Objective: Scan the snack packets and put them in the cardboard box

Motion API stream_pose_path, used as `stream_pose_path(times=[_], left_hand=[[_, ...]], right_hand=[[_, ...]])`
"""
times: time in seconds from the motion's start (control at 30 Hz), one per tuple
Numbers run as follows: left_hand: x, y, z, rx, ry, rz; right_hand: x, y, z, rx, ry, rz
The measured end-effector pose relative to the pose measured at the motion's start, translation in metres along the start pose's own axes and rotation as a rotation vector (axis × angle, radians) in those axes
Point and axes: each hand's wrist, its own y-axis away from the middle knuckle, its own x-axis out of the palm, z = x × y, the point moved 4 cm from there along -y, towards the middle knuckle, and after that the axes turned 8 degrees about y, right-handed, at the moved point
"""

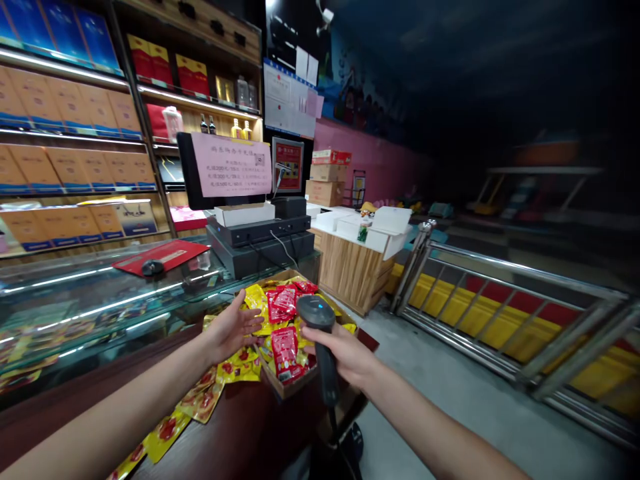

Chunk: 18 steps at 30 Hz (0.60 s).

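A cardboard box [280,387] full of red packets [286,348] and yellow packets [256,298] stands on the dark brown table. My left hand [231,331] is over the left edge of the box, its fingers apart and nothing held in them. At the right side of the box, my right hand [340,350] grips a black handheld scanner [326,353], whose head shows a small blue light. Several yellow packets [167,430] lie in a row on the table, under and beyond my left forearm.
Behind the box stand a cash drawer [260,250] and a monitor with a pink sheet [233,165]. A glass counter [100,300] runs left, with a black mouse [153,267] on a red mat. A metal railing [500,267] is at the right.
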Motion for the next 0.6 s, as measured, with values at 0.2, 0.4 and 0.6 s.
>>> stream_pose_path(times=[0.2, 0.4, 0.6], left_hand=[[-0.049, 0.026, -0.008, 0.059, 0.066, -0.072], [-0.106, 0.059, 0.003, 0.089, 0.136, -0.232], [-0.155, 0.085, 0.034, 0.037, 0.164, -0.321]], right_hand=[[0.059, -0.004, -0.015, 0.062, 0.034, 0.14], [0.128, -0.008, -0.051, 0.153, 0.1, 0.315], [0.169, -0.016, -0.092, 0.182, 0.18, 0.43]])
